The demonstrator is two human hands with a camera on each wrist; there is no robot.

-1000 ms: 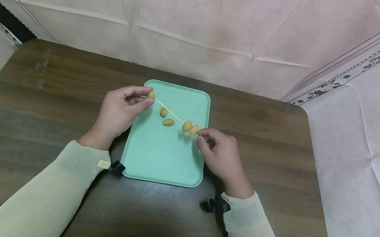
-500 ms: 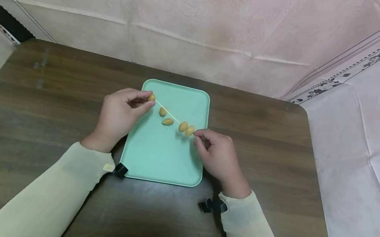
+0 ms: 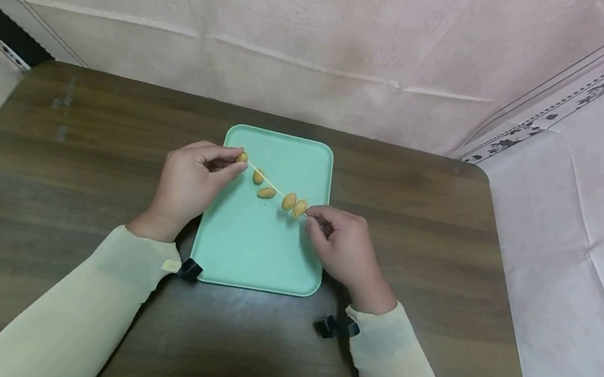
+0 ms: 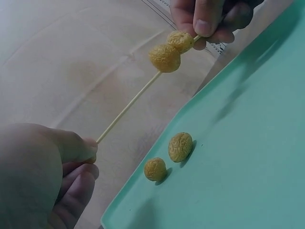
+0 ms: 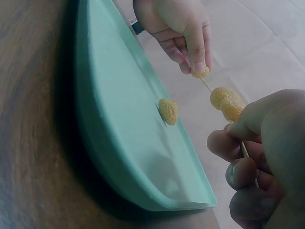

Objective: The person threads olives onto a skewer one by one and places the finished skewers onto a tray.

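Observation:
In the head view, a thin pale wooden skewer (image 3: 273,185) slants over the green tray (image 3: 258,253) between both hands. The left hand (image 3: 182,191) pinches a wrinkled yellow-brown fruit (image 3: 242,157) between thumb and fingers, at the skewer's far end. The right hand (image 3: 348,246) grips the skewer's near end, its lower stretch running under the curled fingers in the right wrist view. Right beside those fingertips, two wrinkled fruits (image 4: 165,58) sit threaded side by side. Below the skewer, a loose fruit (image 3: 258,176) and a second loose fruit (image 3: 266,192) lie on the tray.
The tray rests on a dark wood-grain table (image 3: 114,123). Pale patterned cloth (image 3: 322,43) hangs behind the table and along its sides. A small black device (image 3: 190,270) is at the left cuff, and a similar black device (image 3: 326,326) at the right cuff.
The right hand has shifted slightly left with the skewer and its two fruits. The left hand has come slightly nearer the body, so the gap between its fruit and the threaded pair is shorter.

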